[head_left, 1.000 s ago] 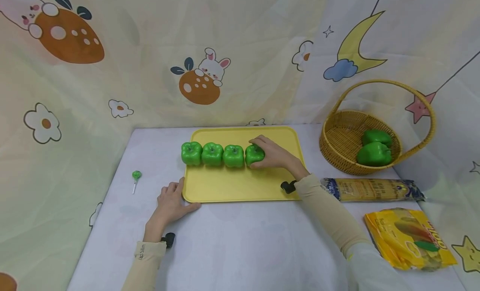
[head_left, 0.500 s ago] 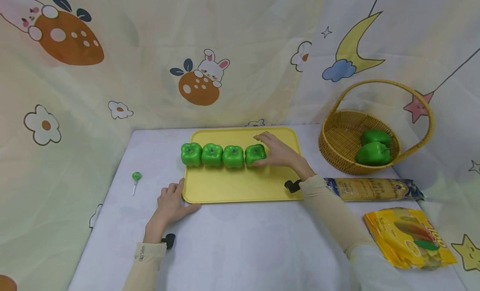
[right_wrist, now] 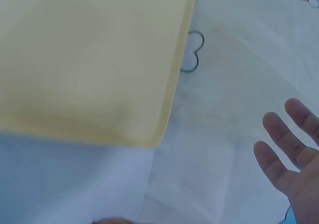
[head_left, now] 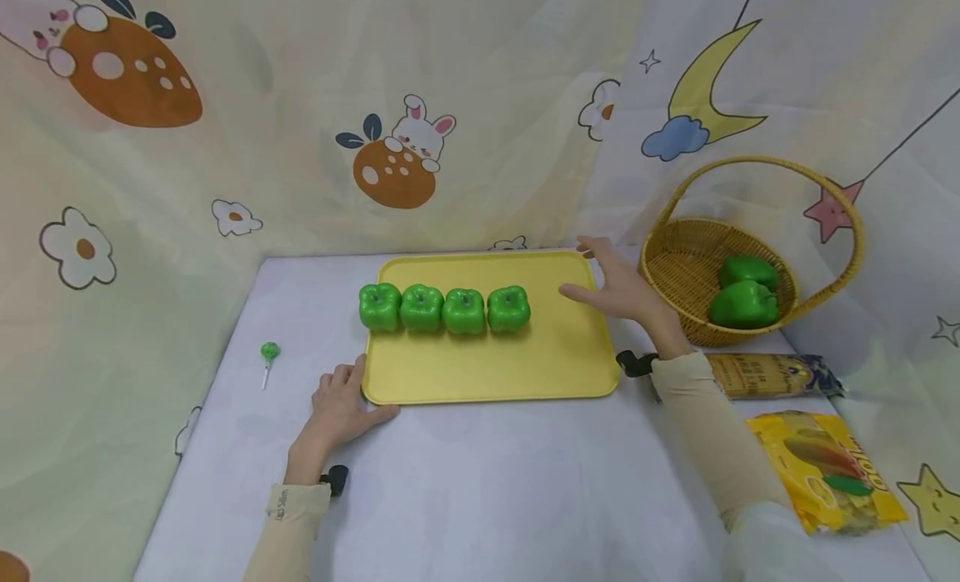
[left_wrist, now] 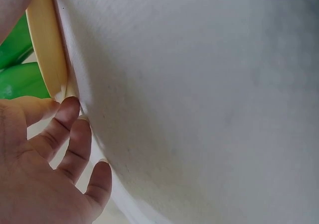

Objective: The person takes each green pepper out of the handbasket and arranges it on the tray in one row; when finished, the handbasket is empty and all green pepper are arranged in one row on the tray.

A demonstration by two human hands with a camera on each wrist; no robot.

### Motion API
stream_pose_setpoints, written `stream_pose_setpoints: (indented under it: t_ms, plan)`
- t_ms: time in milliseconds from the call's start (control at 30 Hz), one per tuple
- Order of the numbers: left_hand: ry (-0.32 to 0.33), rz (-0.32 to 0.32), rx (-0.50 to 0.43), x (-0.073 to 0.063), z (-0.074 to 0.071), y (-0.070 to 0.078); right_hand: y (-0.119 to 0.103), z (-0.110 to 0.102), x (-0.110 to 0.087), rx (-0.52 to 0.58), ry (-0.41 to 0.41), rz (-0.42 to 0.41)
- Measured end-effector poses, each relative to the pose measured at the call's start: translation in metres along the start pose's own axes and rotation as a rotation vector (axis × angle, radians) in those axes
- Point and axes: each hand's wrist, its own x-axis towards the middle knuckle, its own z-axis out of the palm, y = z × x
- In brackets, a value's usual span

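Several green bell peppers (head_left: 464, 311) stand in a row on a yellow tray (head_left: 487, 369), the leftmost overlapping its left rim. My left hand (head_left: 340, 405) rests at the tray's front left corner, thumb along the front edge and fingers at the left edge. In the left wrist view, fingertips (left_wrist: 67, 109) touch the tray's rim (left_wrist: 47, 40). Over the tray's right edge, my right hand (head_left: 626, 283) is in the air with spread fingers and nothing in it. The right wrist view shows its fingers (right_wrist: 279, 129) beside the tray's corner (right_wrist: 154, 139).
A wicker basket (head_left: 667, 311) with a tall handle stands at the back right, holding two green bell peppers (head_left: 745, 305). Before it lie a long printed packet (head_left: 772, 375), partly behind the right arm, and a yellow mango-print bag (head_left: 832, 474). A green lollipop (head_left: 269, 351) lies at left.
My right hand has let go of the rightmost bell pepper and moved right, toward the basket. That pepper stays on the tray in the row. The left hand has kept its place.
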Motion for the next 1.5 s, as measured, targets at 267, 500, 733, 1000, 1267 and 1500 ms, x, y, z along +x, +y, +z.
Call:
stream_pose_setpoints:
  t_ms: [267,500,733,1000,1267,1500]
  plan:
    - [0.016,0.009,0.002,0.002,0.002,-0.003,0.023,-0.026,-0.024,-0.044,0.068,0.051]
    - [0.011,0.009,-0.001,0.0,0.0,-0.001,0.041,-0.056,-0.047,-0.13,0.124,0.118]
    - [-0.001,0.002,0.009,0.0,-0.002,0.0,0.072,-0.079,-0.066,-0.171,0.171,0.213]
    - [0.003,0.01,0.012,0.0,0.001,-0.001,0.106,-0.097,-0.081,-0.243,0.189,0.34]
    - [0.01,0.011,0.012,0.0,0.0,-0.002,0.128,-0.106,-0.092,-0.305,0.194,0.404]
    - [0.005,0.007,0.015,0.0,-0.001,0.0,0.138,-0.108,-0.096,-0.344,0.172,0.426]
